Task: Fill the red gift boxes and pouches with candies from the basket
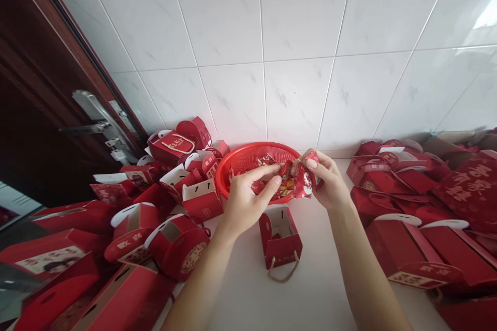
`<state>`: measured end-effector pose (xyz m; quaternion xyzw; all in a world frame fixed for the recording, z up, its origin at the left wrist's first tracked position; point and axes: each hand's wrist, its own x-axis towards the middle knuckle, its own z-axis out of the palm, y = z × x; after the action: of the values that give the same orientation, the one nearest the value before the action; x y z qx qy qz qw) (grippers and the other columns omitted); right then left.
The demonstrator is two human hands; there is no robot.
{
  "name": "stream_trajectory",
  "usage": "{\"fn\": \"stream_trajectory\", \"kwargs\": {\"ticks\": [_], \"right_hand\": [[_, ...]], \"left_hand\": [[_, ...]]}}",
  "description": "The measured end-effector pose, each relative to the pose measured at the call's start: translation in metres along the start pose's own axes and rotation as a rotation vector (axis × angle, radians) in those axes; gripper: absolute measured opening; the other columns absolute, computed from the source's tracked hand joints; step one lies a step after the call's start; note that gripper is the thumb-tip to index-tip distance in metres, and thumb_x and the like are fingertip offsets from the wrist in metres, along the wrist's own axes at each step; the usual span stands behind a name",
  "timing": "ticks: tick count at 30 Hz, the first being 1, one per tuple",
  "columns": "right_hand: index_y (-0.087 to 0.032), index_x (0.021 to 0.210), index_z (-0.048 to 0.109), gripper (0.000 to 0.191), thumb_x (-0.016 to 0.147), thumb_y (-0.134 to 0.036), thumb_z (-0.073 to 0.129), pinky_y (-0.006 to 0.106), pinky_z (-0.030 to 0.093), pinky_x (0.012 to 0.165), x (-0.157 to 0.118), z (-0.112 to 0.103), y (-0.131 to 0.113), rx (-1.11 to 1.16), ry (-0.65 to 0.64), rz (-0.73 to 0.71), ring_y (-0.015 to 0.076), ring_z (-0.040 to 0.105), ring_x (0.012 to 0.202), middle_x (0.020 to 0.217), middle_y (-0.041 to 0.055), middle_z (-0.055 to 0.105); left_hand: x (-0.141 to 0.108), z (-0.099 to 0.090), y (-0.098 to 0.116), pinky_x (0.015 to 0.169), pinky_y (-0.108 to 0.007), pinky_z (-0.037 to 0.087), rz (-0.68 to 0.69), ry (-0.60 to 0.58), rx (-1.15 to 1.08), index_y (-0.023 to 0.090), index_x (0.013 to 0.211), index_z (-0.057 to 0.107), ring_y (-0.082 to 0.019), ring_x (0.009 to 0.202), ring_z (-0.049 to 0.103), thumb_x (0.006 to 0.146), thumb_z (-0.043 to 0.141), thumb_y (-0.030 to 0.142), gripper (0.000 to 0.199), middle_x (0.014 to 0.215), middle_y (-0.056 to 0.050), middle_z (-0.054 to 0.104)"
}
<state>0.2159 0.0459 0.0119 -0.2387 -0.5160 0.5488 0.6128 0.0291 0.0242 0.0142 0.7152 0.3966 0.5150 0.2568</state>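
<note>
My right hand (328,178) is closed around red candy packets (303,183) with pale printing, held above the front rim of a red plastic basket (225,165). The thumb and forefinger of my left hand (248,199) come together on a dark red candy wrapper (286,167) beside those packets. Loose candies in red and yellow wrappers lie in the basket, partly hidden by my hands. Below my hands a small red gift box (281,251) stands with its top open and its rope handle hanging toward me. Little shows inside it.
Many red gift boxes (174,248) crowd the left side, some with open tops. More red boxes (399,248) are packed together on the right. White tiled wall (298,88) rises behind the basket. A dark wooden door (34,88) with a metal handle (91,128) is at left.
</note>
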Motion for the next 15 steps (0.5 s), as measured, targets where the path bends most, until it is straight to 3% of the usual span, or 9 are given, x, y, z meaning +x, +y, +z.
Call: {"fn": "stream_trajectory", "kwargs": {"ticks": [9,12,15], "right_hand": [[-0.021,0.068,0.066,0.031,0.074,-0.046,0.082,0.026,0.048,0.054,0.0002,-0.0025,-0.0024,0.048,0.017,-0.014,0.0132,0.054,0.053,0.063,-0.0004,0.063],[-0.02,0.069,0.067,0.03,0.071,-0.043,0.086,0.023,0.045,0.049,-0.0009,-0.0012,-0.0046,0.006,0.094,0.033,0.0112,0.053,0.051,0.062,-0.0017,0.063],[-0.02,0.077,0.071,0.029,0.073,-0.044,0.086,0.024,0.049,0.055,-0.0027,0.0007,-0.0051,-0.075,0.064,0.053,0.0131,0.059,0.058,0.068,-0.0004,0.067]], "left_hand": [[0.0001,-0.0028,-0.0027,0.093,-0.034,0.06,0.006,0.133,-0.013,0.019,0.107,0.08,-0.025,0.104,0.074,0.092,0.065,0.039,0.029,0.11,-0.008,0.079],[0.0,-0.0036,-0.0007,0.094,-0.032,0.06,0.027,0.147,0.0,0.019,0.107,0.079,-0.024,0.104,0.074,0.093,0.065,0.037,0.027,0.109,-0.007,0.08],[-0.0009,-0.0033,0.0015,0.093,-0.032,0.06,0.037,0.142,0.019,0.018,0.106,0.079,-0.023,0.104,0.074,0.093,0.065,0.035,0.026,0.109,-0.007,0.08]]}}
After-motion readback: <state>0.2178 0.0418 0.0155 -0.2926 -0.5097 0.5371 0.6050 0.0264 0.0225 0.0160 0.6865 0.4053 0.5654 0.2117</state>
